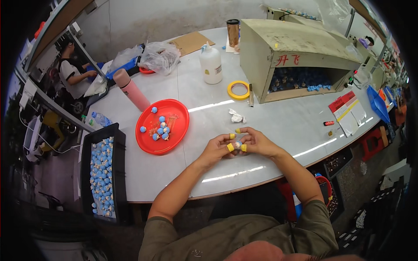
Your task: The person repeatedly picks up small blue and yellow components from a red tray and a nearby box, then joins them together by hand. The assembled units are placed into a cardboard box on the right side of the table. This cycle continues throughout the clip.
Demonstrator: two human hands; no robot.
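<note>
A small blue-and-pale piece (237, 145) is held at the meeting point of both hands, pinched between fingertips so that much of it is hidden. It is closed on from one side by the left grip (212, 150) and from the other by the right grip (257, 143), each narrowed to the width of the piece. Yellow wraps (230, 147) are worn on several fingertips (one wrapped right fingertip is held apart from the piece).

Just beyond the grip, a crumpled white tissue (237, 116) is seen on the desk (209, 174). Farther ahead, a roll of yellow tape (238, 90) is laid flat beside a thin tool (251, 95), and a white bottle (211, 65) is stood upright beyond them.

To the left of the grip, several blue balls (155, 137) are spread in a red tray (177, 139), behind which a pink bottle (134, 93) is placed. Farther left, a black bin (119, 174) is filled with many similar balls.

Ahead and to the right, dark blue pieces (296, 80) are contained in an open-fronted grey box (257, 61). Well right of the grip, a red-topped booklet (347, 113) is laid near the desk's edge.
</note>
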